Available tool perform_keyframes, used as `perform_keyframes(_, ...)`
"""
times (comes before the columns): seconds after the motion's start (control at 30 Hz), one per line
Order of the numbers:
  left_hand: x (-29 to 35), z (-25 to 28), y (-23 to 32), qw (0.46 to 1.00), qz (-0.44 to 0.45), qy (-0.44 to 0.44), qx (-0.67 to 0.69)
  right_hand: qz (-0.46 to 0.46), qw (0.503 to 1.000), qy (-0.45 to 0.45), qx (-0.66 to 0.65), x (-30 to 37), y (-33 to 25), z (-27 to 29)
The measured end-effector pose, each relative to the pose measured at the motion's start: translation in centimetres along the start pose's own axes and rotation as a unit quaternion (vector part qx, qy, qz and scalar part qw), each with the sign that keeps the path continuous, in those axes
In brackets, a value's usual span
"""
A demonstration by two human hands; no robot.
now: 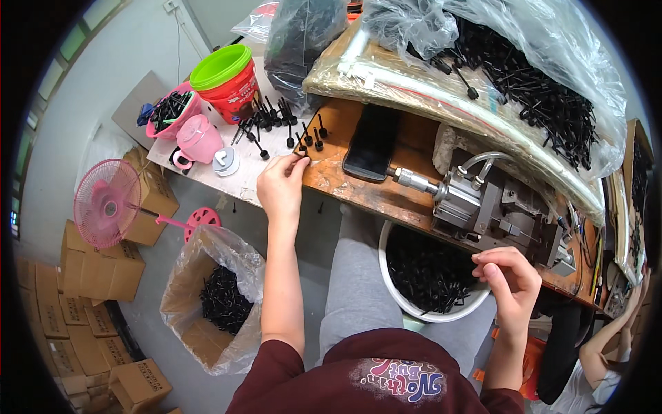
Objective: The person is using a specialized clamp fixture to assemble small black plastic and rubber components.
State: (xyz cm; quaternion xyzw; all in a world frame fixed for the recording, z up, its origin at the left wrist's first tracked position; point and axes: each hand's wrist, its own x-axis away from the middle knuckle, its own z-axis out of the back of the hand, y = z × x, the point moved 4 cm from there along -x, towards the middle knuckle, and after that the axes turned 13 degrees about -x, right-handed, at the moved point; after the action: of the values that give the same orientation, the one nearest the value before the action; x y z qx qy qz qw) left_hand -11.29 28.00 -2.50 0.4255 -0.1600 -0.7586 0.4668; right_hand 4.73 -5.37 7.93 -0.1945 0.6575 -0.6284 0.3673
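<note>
A slim black part (301,147) is seen at the fingertips of the left hand (281,185), near 11 o'clock from the centre of the view, at the near left end of the wooden surface (331,176). The left thumb and fingers are drawn together at its foot; whether the part is pinched or merely touched cannot be told. The right hand (512,281) is held at 4 o'clock, by the rim of the white bucket (441,317), with thumb and index finger brought close; anything between them cannot be made out. The part is judged to be light and stiff, probably of smooth plastic and slightly slippery, with the thin stem likelier to bend or snap than the thick head. It is best taken by that head, between thumb and forefinger. The long axis is carried roughly upright, head down, the stem being pointed near 12 o'clock in the view. Similar standing parts (318,144) are grouped just beside it, towards 2 o'clock, and a black phone (372,148) is placed farther off at 3 o'clock.
</note>
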Motion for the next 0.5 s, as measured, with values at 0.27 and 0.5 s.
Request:
perform_keyframes(0.27,0.4,-0.1,3.2,0.996,0.003,0.019,-0.082,0.030,0.999,-0.003,0.045,2.1,0.0,0.7)
perform_keyframes(0.5,6.4,4.4,9.0,0.991,-0.122,0.043,-0.018,0.090,0.988,0.102,0.070,-2.3,-1.0,6.2)
